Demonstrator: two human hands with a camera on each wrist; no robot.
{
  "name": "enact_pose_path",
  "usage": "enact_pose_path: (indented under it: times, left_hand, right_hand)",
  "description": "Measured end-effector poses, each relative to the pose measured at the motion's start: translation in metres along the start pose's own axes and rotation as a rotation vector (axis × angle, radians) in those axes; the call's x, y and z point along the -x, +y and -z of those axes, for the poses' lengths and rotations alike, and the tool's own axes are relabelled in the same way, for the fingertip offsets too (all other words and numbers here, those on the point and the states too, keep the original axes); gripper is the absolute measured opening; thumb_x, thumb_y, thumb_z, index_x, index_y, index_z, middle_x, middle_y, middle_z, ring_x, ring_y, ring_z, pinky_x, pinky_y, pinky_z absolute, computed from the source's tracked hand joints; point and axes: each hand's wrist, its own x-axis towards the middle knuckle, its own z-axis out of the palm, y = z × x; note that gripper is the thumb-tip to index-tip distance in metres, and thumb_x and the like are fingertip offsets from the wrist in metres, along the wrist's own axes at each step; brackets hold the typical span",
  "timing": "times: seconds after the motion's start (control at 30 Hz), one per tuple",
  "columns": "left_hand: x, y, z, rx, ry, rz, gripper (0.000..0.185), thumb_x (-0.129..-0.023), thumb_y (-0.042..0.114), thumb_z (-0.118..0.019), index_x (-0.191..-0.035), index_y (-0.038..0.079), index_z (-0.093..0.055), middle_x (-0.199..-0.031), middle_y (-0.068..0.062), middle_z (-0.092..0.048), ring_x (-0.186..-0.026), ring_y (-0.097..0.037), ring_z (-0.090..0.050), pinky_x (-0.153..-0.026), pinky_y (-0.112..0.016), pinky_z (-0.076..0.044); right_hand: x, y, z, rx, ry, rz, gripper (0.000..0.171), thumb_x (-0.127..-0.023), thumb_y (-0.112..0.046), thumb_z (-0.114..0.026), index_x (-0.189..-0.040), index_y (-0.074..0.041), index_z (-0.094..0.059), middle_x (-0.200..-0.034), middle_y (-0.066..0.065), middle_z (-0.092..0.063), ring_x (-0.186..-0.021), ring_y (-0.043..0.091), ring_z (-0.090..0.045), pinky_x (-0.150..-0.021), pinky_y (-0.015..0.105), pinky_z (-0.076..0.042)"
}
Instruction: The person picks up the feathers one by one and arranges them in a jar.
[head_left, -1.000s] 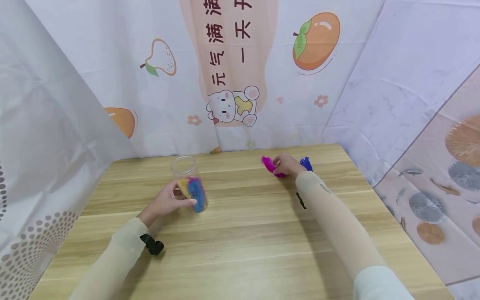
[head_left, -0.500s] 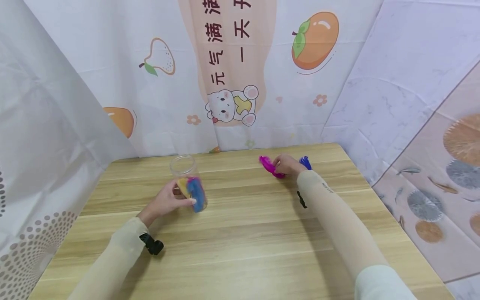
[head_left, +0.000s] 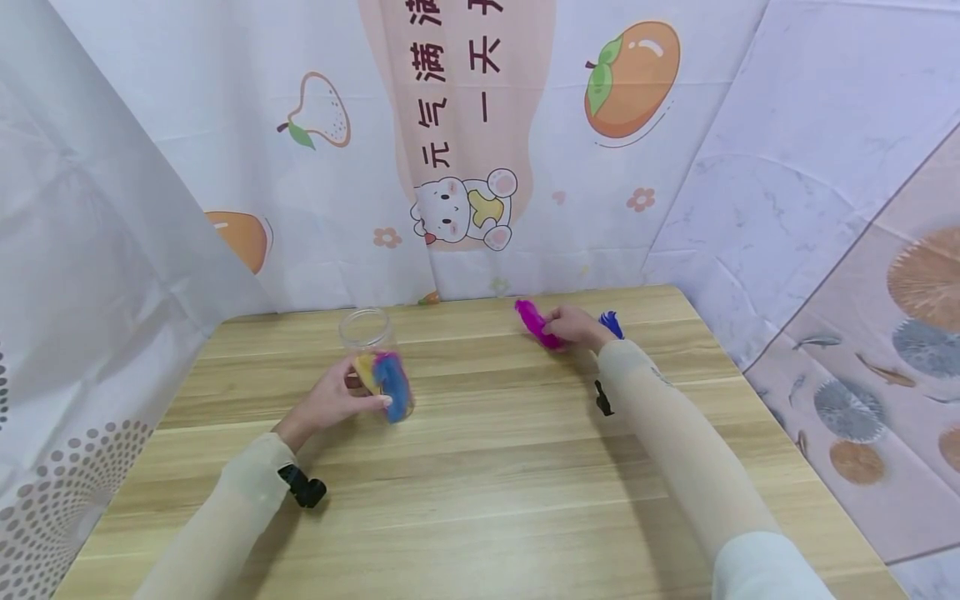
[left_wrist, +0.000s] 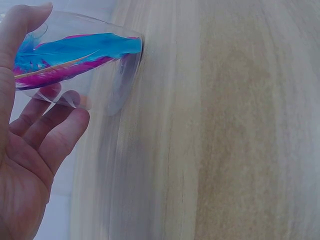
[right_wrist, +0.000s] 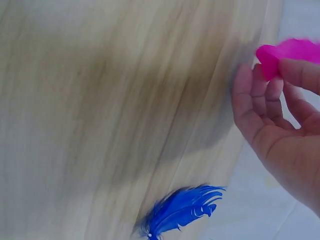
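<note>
Left hand [head_left: 330, 400] grips clear jar [head_left: 375, 362] w/ feathers; right hand [head_left: 573, 327] pinches pink feather [head_left: 534, 321].

- The backdrop curtain [head_left: 525, 167] carries brown Chinese characters on its peach panel, in two vertical columns.
- Left column — 元气满, with a further character cut off by the top edge, possibly another 满.
- Right column — 一天, then a character cropped at the top, perhaps 开.
- Nothing else is legible.
</note>
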Motion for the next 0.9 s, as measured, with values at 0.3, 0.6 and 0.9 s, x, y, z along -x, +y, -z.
enact_pose_path:
  times: [0.3,0.6,0.9]
  left_hand:
    - [-0.002,-0.003,0.001,-0.007,-0.002,-0.02,0.075,-0.085,0.025,-0.085,-0.145,0.01,-0.043,-0.127,-0.013,-0.06,-0.112,-0.032,-0.06,-0.096,-0.049,-0.052]
    - [0.0,-0.002,0.001,0.006,-0.006,-0.024,0.075,-0.085,0.024,-0.085,-0.145,0.011,-0.043,-0.126,-0.013,-0.061,-0.111,-0.032,-0.061,-0.095,-0.047,-0.053]
    - [0.001,-0.002,0.0,0.019,-0.003,-0.024,0.074,-0.085,0.022,-0.085,-0.144,0.011,-0.043,-0.125,-0.014,-0.061,-0.109,-0.031,-0.063,-0.092,-0.04,-0.055]
  right_hand:
    - [-0.001,-0.004,-0.006,-0.183,-0.009,0.014,0.028,-0.102,-0.011,-0.058,-0.125,0.006,-0.054,-0.108,0.013,-0.058,-0.094,0.02,-0.058,-0.094,0.045,-0.055]
    - [-0.003,-0.006,-0.008,-0.191,0.017,0.056,0.031,-0.1,-0.026,-0.067,-0.119,-0.001,-0.064,-0.103,0.011,-0.063,-0.087,0.018,-0.057,-0.091,0.044,-0.049]
    - [-0.003,-0.009,-0.012,-0.093,-0.013,0.093,0.029,-0.1,-0.023,-0.067,-0.123,-0.005,-0.068,-0.108,0.011,-0.063,-0.09,0.019,-0.056,-0.08,0.034,-0.052]
